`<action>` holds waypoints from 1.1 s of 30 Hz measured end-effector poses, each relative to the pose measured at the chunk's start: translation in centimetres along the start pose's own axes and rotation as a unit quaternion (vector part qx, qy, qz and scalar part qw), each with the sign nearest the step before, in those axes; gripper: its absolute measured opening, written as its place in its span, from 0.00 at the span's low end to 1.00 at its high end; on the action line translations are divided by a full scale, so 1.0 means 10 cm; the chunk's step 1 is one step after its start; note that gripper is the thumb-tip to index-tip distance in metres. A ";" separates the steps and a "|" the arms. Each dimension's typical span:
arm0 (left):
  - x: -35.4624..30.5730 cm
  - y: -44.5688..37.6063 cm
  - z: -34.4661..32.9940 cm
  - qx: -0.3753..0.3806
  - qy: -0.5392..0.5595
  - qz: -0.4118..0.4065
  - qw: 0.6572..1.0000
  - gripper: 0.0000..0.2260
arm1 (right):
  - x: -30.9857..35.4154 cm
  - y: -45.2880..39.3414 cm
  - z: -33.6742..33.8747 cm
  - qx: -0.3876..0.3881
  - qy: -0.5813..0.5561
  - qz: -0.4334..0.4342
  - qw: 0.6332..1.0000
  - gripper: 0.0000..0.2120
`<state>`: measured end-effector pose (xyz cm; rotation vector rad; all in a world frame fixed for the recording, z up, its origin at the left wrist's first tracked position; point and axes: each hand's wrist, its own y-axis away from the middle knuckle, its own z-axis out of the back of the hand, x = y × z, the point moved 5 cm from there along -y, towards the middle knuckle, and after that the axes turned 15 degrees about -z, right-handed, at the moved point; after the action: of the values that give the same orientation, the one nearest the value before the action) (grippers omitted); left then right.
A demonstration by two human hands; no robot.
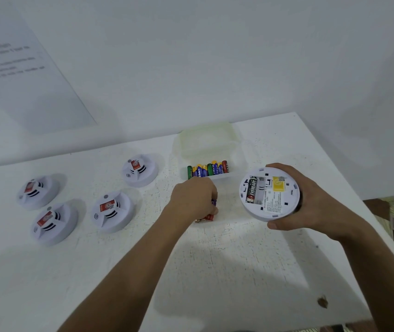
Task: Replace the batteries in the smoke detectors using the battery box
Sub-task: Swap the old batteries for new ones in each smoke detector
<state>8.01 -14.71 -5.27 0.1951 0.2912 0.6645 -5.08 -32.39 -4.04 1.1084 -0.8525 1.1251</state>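
My right hand (311, 207) grips a white smoke detector (269, 195) turned back-side up above the table; its open compartment shows one black battery (251, 190) beside a free slot. My left hand (194, 200) reaches down with curled fingers over a few loose batteries (209, 217) lying on the table in front of the clear battery box (211, 149). The box stands open with several coloured batteries (208, 169) in a row along its near side. Whether the left hand grips a battery is hidden by its fingers.
Several more white smoke detectors lie face up on the left of the white table (239, 271): one (140, 170) near the box, another (112, 212) closer, two (38, 191) (53, 223) at far left. The table's right edge runs diagonally; a printed sheet (18, 75) hangs on the wall.
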 end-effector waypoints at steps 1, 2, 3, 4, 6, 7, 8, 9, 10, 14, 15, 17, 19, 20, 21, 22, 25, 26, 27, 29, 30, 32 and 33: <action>0.01 0.02 0.01 -0.010 0.024 -0.001 1.000 0.12 | 0.00 0.00 0.00 0.000 0.000 0.000 1.000 0.44; 0.02 0.05 0.03 -0.021 0.049 -0.002 0.999 0.12 | 0.00 0.00 0.00 0.000 0.001 -0.001 1.000 0.44; 0.02 0.07 0.04 -0.033 0.076 -0.005 0.997 0.12 | 0.00 -0.01 0.01 -0.001 0.002 -0.001 1.000 0.45; 0.03 0.11 0.06 -0.053 0.111 -0.010 0.992 0.12 | 0.00 -0.01 0.01 -0.001 0.003 -0.003 1.000 0.45; 0.02 0.19 0.14 -0.121 0.209 -0.019 0.970 0.13 | 0.01 -0.02 0.00 0.000 0.004 -0.001 1.000 0.45; 0.01 0.23 0.19 -0.160 0.259 -0.022 0.952 0.14 | 0.02 -0.02 0.00 0.002 0.003 0.000 1.000 0.45; -0.01 0.28 0.24 -0.190 0.304 -0.027 0.933 0.15 | 0.03 -0.03 -0.01 0.006 0.002 0.001 1.000 0.45; -0.05 0.33 0.30 -0.205 0.334 -0.038 0.919 0.15 | 0.04 -0.04 -0.03 0.009 0.003 0.000 1.000 0.46; -0.09 0.37 0.35 -0.209 0.341 -0.055 0.915 0.16 | 0.05 -0.06 -0.05 0.012 0.008 0.001 1.000 0.46; -0.26 0.50 0.55 -0.194 0.321 -0.109 0.921 0.13 | 0.15 -0.13 -0.19 0.031 0.039 0.015 0.999 0.47; -0.27 0.52 0.59 -0.193 0.318 -0.103 0.923 0.10 | 0.18 -0.14 -0.23 0.037 0.040 0.019 0.998 0.47; -0.28 0.54 0.64 -0.201 0.257 -0.090 0.941 0.08 | 0.23 -0.16 -0.30 0.055 0.036 0.025 0.998 0.47; -0.26 0.57 0.67 -0.233 0.223 -0.090 0.942 0.09 | 0.27 -0.17 -0.37 0.073 0.033 0.031 0.996 0.47; -0.26 0.59 0.68 -0.253 0.227 -0.094 0.936 0.09 | 0.29 -0.18 -0.40 0.080 0.032 0.034 0.996 0.48; -0.25 0.60 0.68 -0.271 0.236 -0.101 0.928 0.10 | 0.30 -0.18 -0.42 0.085 0.031 0.035 0.995 0.48; -0.24 0.62 0.67 -0.280 0.243 -0.109 0.922 0.10 | 0.32 -0.18 -0.45 0.091 0.029 0.038 0.995 0.48; -0.24 0.65 0.62 -0.274 0.226 -0.130 0.926 0.10 | 0.35 -0.18 -0.51 0.100 0.029 0.046 0.993 0.47; -0.24 0.66 0.61 -0.264 0.211 -0.132 0.932 0.11 | 0.36 -0.18 -0.53 0.102 0.028 0.047 0.993 0.47; -0.25 0.67 0.61 -0.253 0.194 -0.132 0.939 0.11 | 0.36 -0.18 -0.54 0.104 0.025 0.047 0.993 0.47; -0.24 0.70 0.58 -0.245 0.189 -0.119 0.943 0.13 | 0.36 -0.18 -0.57 0.112 0.021 0.043 0.993 0.47; -0.22 0.72 0.57 -0.251 0.210 -0.103 0.939 0.14 | 0.36 -0.18 -0.58 0.117 0.021 0.042 0.992 0.47; -0.16 0.76 0.56 -0.287 0.247 -0.078 0.922 0.11 | 0.38 -0.18 -0.60 0.119 0.023 0.043 0.992 0.47; -0.15 0.78 0.55 -0.308 0.239 -0.080 0.917 0.09 | 0.38 -0.18 -0.61 0.118 0.022 0.044 0.992 0.47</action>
<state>4.22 -10.10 2.27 -0.6024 0.5435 0.6048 -2.48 -25.65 -2.46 1.2438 -0.7536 1.3461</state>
